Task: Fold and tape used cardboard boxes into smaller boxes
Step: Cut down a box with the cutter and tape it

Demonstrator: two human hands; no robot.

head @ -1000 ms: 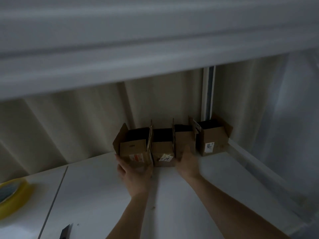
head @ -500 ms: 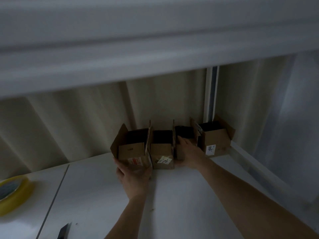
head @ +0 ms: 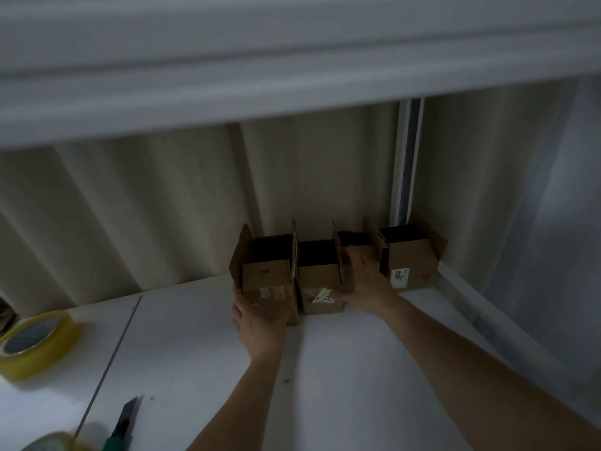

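Observation:
Four small open-topped cardboard boxes stand in a row against the back wall. My left hand (head: 260, 317) holds the leftmost box (head: 265, 276) low on its front, thumb round its left corner. My right hand (head: 366, 281) lies with straight fingers against the front of the third box (head: 354, 239) and hides most of it; its thumb reaches across the labelled second box (head: 318, 275). The fourth box (head: 411, 258), with a white label, stands untouched at the right end.
The boxes stand on a white table (head: 341, 369). A yellow tape roll (head: 35, 343) lies at the left, part of another roll (head: 55, 443) shows at the bottom edge, and a green-handled utility knife (head: 122, 426) lies near it. A shelf overhangs the row.
My right hand moved forward from the table in front of the row onto the third box's front. My left hand stayed on the leftmost box.

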